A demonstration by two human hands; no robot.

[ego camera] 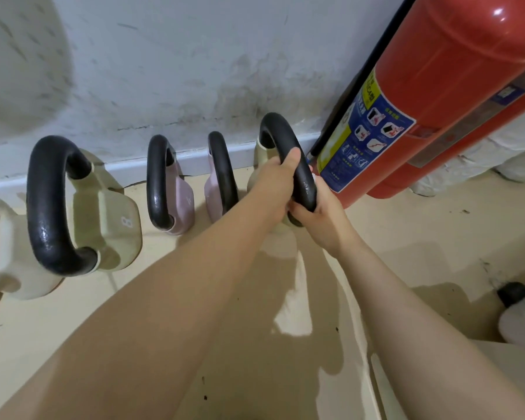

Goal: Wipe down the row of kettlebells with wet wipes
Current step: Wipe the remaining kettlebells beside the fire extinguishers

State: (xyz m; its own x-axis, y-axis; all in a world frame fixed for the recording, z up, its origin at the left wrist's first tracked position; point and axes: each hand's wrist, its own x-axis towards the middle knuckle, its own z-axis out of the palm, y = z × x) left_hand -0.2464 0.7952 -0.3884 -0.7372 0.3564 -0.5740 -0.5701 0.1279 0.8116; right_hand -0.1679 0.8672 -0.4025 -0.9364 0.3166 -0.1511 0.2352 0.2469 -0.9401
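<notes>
A row of kettlebells stands along the foot of the wall. The rightmost one is beige with a black handle (pixel 281 137). My left hand (pixel 278 183) is wrapped around the middle of that handle. My right hand (pixel 319 212) grips the handle's lower end, with a bit of white wet wipe (pixel 315 178) showing by the fingers. To its left stand two pink kettlebells (pixel 182 201) (pixel 213 195), then a large beige kettlebell (pixel 109 213) marked 8, and another beige kettlebell (pixel 0 247) at the left edge.
A red fire extinguisher (pixel 431 86) leans against the wall just right of the held kettlebell. A white container with a black cap (pixel 515 310) sits at the right edge. The beige floor (pixel 406 231) has a raised step on the right.
</notes>
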